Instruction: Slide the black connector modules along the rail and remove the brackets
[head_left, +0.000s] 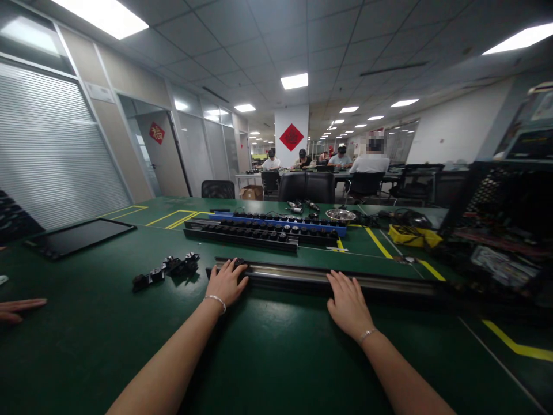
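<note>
A long black rail (289, 275) with a shiny metal channel lies crosswise on the green table in front of me. My left hand (225, 283) rests over its left end, fingers spread, with the fingertips by a small black part (239, 263) on the rail. Farther right, my right hand (351, 305) lies with stretched fingers, their tips touching the rail's near side. Neither hand is closed around anything that I can see. Left of my left hand, several small black-and-silver parts (167, 268) sit in a loose row.
Behind the rail lie more black rails (242, 237) and a blue rail (276, 221) carrying rows of round black parts. A metal bowl (340, 215), yellow tray (415, 236) and dark rack stand right. A flat black panel (82, 236) and another person's hand (21, 308) are left.
</note>
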The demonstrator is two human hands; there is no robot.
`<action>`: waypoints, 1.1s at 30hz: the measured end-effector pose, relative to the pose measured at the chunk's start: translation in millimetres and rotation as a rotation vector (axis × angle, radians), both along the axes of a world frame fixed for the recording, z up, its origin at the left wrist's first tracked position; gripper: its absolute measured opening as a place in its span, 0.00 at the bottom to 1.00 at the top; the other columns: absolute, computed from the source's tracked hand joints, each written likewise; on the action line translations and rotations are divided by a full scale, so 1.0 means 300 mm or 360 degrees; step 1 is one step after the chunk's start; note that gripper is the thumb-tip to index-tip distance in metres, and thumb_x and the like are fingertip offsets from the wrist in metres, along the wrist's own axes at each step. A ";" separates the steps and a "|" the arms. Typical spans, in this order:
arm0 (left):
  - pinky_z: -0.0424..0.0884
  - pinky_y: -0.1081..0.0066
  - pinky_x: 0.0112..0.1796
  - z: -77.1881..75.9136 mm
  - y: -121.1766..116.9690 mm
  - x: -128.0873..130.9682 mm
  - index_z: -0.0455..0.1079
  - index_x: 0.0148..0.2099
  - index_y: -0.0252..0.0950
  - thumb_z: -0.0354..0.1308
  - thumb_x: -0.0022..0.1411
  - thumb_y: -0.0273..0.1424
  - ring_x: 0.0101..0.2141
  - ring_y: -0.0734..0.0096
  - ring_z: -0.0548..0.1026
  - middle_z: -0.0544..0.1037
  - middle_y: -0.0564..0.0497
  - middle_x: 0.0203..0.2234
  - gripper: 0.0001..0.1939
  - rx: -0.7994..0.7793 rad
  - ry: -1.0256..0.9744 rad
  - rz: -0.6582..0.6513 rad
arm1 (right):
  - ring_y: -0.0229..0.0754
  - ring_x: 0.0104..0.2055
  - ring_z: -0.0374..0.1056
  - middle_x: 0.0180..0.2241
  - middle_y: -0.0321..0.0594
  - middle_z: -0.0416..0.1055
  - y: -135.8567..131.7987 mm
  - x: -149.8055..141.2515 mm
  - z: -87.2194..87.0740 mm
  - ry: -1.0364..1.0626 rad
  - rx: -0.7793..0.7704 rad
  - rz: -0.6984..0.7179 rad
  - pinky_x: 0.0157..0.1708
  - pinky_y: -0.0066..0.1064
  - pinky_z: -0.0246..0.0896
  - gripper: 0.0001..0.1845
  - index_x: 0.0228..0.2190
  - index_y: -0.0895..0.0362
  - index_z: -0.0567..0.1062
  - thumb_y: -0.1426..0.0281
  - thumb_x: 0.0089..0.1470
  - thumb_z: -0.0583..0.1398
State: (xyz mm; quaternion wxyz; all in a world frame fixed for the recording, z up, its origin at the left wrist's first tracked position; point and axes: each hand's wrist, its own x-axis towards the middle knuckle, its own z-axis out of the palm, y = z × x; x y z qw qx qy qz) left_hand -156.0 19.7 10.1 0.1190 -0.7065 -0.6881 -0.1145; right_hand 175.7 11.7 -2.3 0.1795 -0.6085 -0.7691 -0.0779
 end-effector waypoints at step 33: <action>0.49 0.50 0.56 0.018 -0.003 -0.162 0.63 0.55 0.46 0.37 0.64 0.43 0.57 0.61 0.60 0.64 0.46 0.57 0.22 -0.0049 -0.0073 0.0161 | 0.44 0.62 0.47 0.60 0.43 0.55 -0.008 -0.003 0.019 0.0011 -0.0062 -0.0007 0.62 0.44 0.32 0.30 0.56 0.61 0.61 0.75 0.49 0.47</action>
